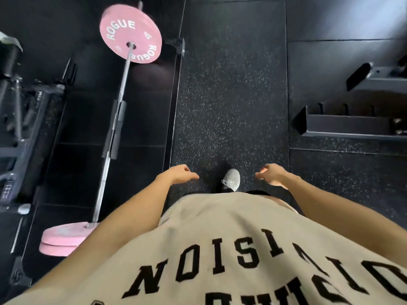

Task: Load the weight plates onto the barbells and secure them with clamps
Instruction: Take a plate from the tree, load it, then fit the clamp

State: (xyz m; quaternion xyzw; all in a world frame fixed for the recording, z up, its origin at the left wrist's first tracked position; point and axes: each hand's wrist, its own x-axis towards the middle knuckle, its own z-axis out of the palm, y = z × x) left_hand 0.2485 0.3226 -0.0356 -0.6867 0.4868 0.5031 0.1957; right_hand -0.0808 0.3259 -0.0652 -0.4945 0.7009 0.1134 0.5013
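Note:
A steel barbell (116, 119) lies on the dark floor to my left, running away from me. A pink plate marked ROGUE (130, 33) sits on its far end. Two pink plates (63, 237) sit stacked together on its near end, partly hidden by my left arm. No clamp shows on either end. My left hand (179, 175) hangs over the speckled floor with loose fingers and holds nothing. My right hand (272, 173) hangs the same way, fingers loosely curled, also holding nothing. Both hands are well to the right of the bar.
A speckled rubber mat (231, 95) runs ahead of me, with my grey shoe (231, 179) on it. Black rack parts and machine frames (26, 119) crowd the left edge. A dark storage rack with pegs (352, 122) stands at the right.

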